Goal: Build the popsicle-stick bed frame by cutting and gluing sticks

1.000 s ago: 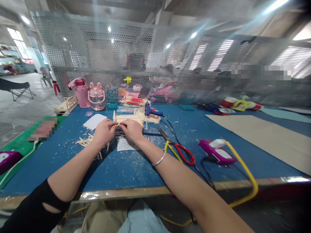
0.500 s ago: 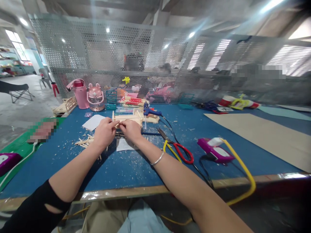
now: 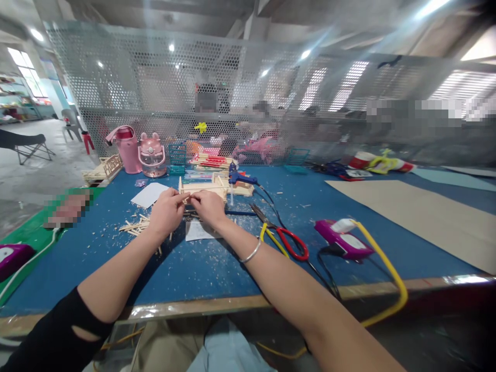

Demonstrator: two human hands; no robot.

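Observation:
My left hand (image 3: 166, 211) and my right hand (image 3: 210, 206) meet over the blue table (image 3: 201, 268), both with fingers pinched on a thin wooden stick (image 3: 188, 196). Just behind them stands a small frame of wooden sticks (image 3: 207, 187). Loose wooden sticks (image 3: 135, 225) lie scattered to the left of my left hand. A white paper (image 3: 197, 231) lies under my right wrist, which wears a silver bangle.
Red-handled scissors (image 3: 291, 242) and a purple device (image 3: 343, 238) with a yellow cable lie to the right. A blue glue gun (image 3: 242, 179), two pink bottles (image 3: 141, 150), a brown cardboard sheet (image 3: 422, 217) and a perforated metal screen (image 3: 232, 93) stand further back.
Both hands stay pinched on the stick, shifting only slightly. The view has dropped a little.

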